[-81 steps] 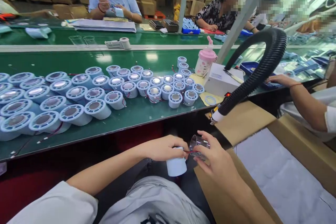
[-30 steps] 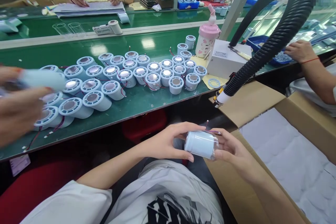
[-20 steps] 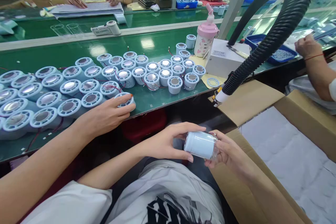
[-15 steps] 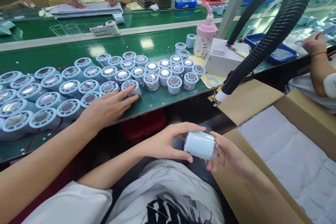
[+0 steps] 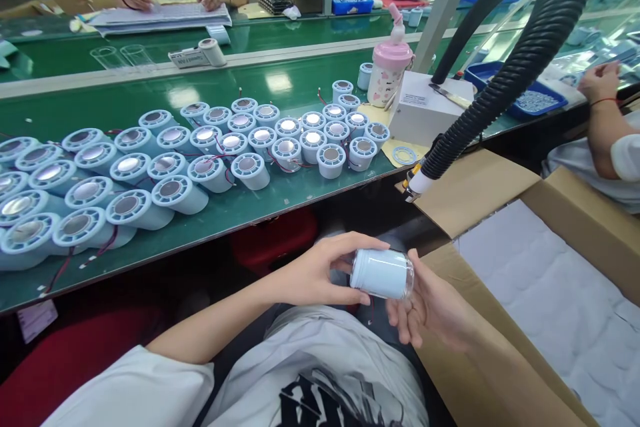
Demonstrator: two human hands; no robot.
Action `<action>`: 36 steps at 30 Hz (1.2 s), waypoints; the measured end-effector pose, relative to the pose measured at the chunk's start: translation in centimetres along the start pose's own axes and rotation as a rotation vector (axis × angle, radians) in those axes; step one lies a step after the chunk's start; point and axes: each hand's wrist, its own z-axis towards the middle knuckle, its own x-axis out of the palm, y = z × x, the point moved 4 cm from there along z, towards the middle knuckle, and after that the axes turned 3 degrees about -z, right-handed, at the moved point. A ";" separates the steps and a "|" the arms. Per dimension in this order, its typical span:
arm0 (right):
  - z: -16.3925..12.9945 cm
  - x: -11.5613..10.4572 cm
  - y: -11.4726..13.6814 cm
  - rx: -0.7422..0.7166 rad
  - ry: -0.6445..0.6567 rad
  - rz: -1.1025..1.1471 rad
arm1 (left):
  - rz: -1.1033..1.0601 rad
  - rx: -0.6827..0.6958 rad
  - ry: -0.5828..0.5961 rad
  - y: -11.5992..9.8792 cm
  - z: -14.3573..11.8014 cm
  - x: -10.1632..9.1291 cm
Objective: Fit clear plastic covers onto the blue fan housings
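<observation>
Above my lap, my left hand (image 5: 327, 270) grips a light-blue plastic cylinder (image 5: 381, 273), fingers over its top and thumb below. The cylinder lies on its side, with a clear cover around its right end. A thin dark red wire hangs beneath it. My right hand (image 5: 417, 307) is at that clear end, palm up, fingers apart and thumb beside the rim; I cannot tell whether it touches. On the green bench (image 5: 280, 203) ahead stand many similar light-blue cylinders (image 5: 250, 170) with round silvery tops and thin red wires.
An open cardboard box (image 5: 545, 300) with white lining is at my right. Over its flap hangs a black corrugated hose (image 5: 510, 80) from a white box (image 5: 425, 110). A pink-lidded cup (image 5: 390, 73) and a blue tray (image 5: 537, 99) stand behind. Co-workers sit opposite and to the right.
Another person's arm, earlier reaching from the left to a cylinder on the bench, is gone from view. My right hand's fingers have loosened and dropped from the clear end.
</observation>
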 end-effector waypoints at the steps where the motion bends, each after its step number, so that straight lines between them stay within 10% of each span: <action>1: 0.1 -0.5 0.0 -0.063 -0.095 -0.101 | -0.027 -0.042 -0.020 0.0 -0.1 0.0; 5: -1.1 -1.9 1.3 -0.692 -0.517 -0.651 | -0.205 -0.182 -0.041 0.4 -0.2 0.1; 9: -2.8 -0.3 1.8 -1.164 -0.356 -1.021 | -0.303 -0.253 0.003 0.7 -0.2 0.2; 16: -2.1 -1.4 1.6 -0.695 -0.176 -0.317 | -0.065 0.025 0.089 -0.4 0.0 0.0; 31: 0.3 -1.4 -0.8 -0.283 -0.081 -0.108 | -0.379 -0.290 -0.008 3.4 0.5 0.9; 33: 0.4 -4.8 -0.5 -0.318 -0.282 -0.319 | -0.353 -0.348 -0.034 2.5 0.6 -0.7; 36: -2.1 -13.8 0.4 -0.370 -0.937 -0.685 | -0.083 -0.339 -0.220 -0.4 -0.5 -5.0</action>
